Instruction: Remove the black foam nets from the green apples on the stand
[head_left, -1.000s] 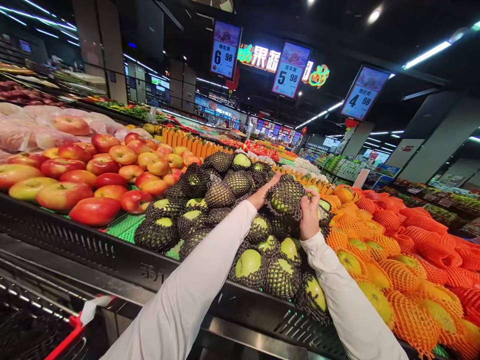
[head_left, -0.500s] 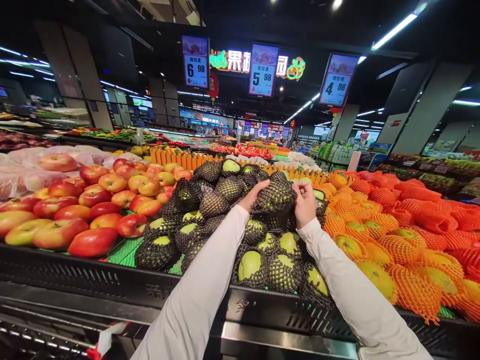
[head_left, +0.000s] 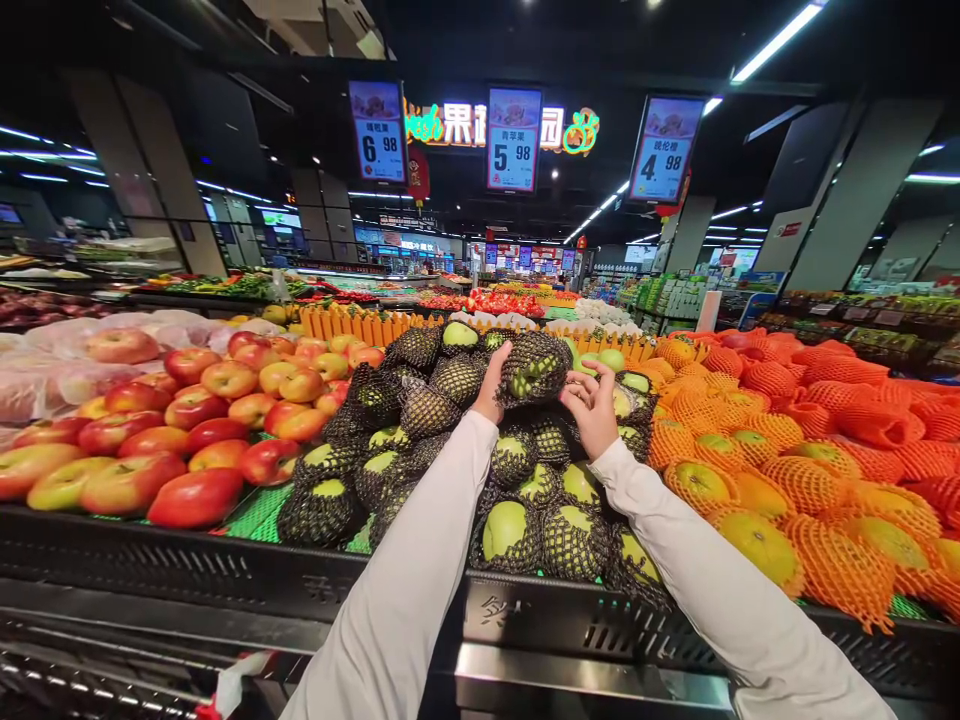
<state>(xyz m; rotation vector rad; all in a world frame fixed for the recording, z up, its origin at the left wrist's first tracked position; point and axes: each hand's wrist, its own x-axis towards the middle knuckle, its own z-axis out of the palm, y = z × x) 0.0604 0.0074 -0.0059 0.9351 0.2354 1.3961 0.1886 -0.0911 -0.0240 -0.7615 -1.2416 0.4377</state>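
My left hand (head_left: 491, 388) grips a netted green apple (head_left: 534, 368); my right hand (head_left: 594, 405), fingers parted, is just right. Slipping netting (head_left: 553, 350) could drop it.

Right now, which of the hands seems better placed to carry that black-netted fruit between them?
Probably the left hand: it lies against the left side of the black-netted fruit, seemingly supporting it. The right hand, half curled, is by the other side; whether it touches is unclear.
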